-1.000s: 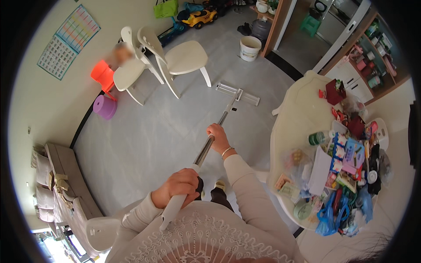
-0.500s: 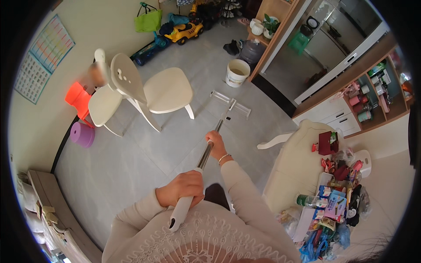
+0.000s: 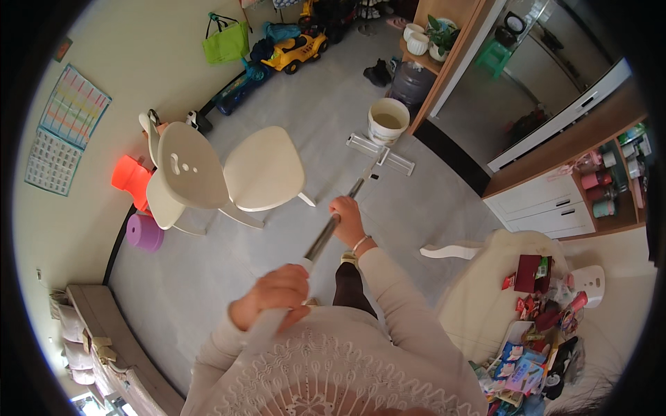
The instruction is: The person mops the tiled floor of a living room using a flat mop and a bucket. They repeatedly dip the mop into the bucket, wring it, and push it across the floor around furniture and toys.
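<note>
I hold a long mop pole (image 3: pixel 325 236) with both hands. My left hand (image 3: pixel 274 295) grips the white upper end of the handle close to my chest. Farther down the metal shaft, my right hand (image 3: pixel 347 216), with a bracelet on the wrist, is closed around it. The flat white mop head (image 3: pixel 380 154) lies on the grey floor just in front of a white bucket (image 3: pixel 387 120).
Two white chairs (image 3: pixel 229 173) stand to the left, with an orange stool (image 3: pixel 132 179) and a purple stool (image 3: pixel 144 232) by the wall. A white table (image 3: pixel 499 291) cluttered with packets is at the right. Toy cars, a green bag, shelves and drawers line the back.
The mop head has slid forward across the floor toward the bucket, and the view has shifted so the chairs sit nearer and the table lies lower right. Both hands keep their grip.
</note>
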The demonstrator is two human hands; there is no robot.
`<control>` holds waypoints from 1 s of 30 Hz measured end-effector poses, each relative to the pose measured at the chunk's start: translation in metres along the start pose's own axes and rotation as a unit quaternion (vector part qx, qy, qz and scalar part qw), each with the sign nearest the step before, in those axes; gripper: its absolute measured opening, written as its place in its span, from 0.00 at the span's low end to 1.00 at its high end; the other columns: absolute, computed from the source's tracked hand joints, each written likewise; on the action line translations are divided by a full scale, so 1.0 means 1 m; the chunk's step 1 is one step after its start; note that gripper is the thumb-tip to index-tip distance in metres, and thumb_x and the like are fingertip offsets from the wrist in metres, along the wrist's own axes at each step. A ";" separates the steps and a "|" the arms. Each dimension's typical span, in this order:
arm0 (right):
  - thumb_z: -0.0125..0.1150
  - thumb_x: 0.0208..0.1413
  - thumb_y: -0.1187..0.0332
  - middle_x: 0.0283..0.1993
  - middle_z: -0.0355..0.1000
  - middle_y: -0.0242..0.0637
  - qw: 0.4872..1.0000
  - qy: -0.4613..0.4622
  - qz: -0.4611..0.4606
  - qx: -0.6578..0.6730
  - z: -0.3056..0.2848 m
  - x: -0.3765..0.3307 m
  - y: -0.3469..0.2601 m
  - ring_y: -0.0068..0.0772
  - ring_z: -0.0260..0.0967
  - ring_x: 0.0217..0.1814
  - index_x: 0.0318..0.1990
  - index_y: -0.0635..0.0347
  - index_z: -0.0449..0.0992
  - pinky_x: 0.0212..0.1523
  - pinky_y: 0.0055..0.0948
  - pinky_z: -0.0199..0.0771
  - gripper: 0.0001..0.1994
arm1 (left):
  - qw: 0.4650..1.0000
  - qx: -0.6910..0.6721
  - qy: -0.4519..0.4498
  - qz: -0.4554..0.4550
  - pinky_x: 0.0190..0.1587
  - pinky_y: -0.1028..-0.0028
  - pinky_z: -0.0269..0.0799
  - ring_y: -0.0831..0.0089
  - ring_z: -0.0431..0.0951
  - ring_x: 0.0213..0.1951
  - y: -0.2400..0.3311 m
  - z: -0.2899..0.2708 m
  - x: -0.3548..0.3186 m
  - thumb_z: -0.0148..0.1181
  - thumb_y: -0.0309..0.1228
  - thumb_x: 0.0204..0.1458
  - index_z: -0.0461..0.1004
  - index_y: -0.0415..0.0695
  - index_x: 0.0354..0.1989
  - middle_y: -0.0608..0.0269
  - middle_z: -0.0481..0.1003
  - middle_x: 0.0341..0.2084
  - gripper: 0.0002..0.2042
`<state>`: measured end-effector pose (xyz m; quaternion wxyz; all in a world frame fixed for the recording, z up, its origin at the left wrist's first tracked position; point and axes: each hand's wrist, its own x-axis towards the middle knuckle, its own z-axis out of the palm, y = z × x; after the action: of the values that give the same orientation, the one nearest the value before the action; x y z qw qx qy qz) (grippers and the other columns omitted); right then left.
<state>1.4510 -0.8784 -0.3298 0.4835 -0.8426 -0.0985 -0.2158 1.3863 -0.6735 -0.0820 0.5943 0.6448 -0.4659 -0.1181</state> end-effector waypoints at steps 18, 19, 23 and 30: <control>0.58 0.35 0.81 0.27 0.66 0.34 0.991 -0.097 -0.030 0.086 -0.008 0.075 0.040 0.45 0.65 0.36 0.27 0.55 0.63 0.42 0.39 0.64 0.12 | 0.937 -0.216 -0.051 0.270 0.19 0.78 0.68 0.76 0.71 0.12 0.026 -0.075 0.125 0.71 0.27 0.42 0.66 0.44 0.19 0.65 0.71 0.09 0.15; 0.58 0.35 0.81 0.27 0.66 0.34 0.991 -0.093 -0.024 0.093 -0.001 0.080 0.047 0.45 0.65 0.35 0.27 0.56 0.63 0.42 0.40 0.64 0.12 | 0.942 -0.208 -0.052 0.259 0.19 0.79 0.68 0.76 0.71 0.12 0.022 -0.080 0.130 0.71 0.27 0.42 0.66 0.44 0.19 0.65 0.71 0.09 0.14; 0.59 0.39 0.77 0.25 0.66 0.38 0.992 -0.096 0.016 0.080 0.003 0.111 0.097 0.47 0.66 0.34 0.25 0.56 0.65 0.37 0.41 0.65 0.08 | 0.950 -0.209 -0.022 0.230 0.19 0.72 0.67 0.69 0.69 0.12 -0.017 -0.093 0.143 0.71 0.27 0.41 0.65 0.42 0.15 0.62 0.69 0.10 0.16; 0.61 0.39 0.75 0.18 0.67 0.35 0.994 -0.094 0.011 0.055 0.024 0.191 0.120 0.45 0.65 0.21 0.24 0.56 0.64 0.25 0.37 0.64 0.09 | 0.987 -0.083 0.133 0.021 0.45 0.53 0.67 0.59 0.74 0.30 -0.197 -0.115 0.155 0.67 0.25 0.42 0.67 0.44 0.28 0.60 0.71 0.23 0.12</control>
<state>1.6725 -0.9278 -0.3454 0.5200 -0.8324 -0.1454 -0.1248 1.6418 -0.7405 -0.1622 0.7052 0.5928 -0.3847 -0.0567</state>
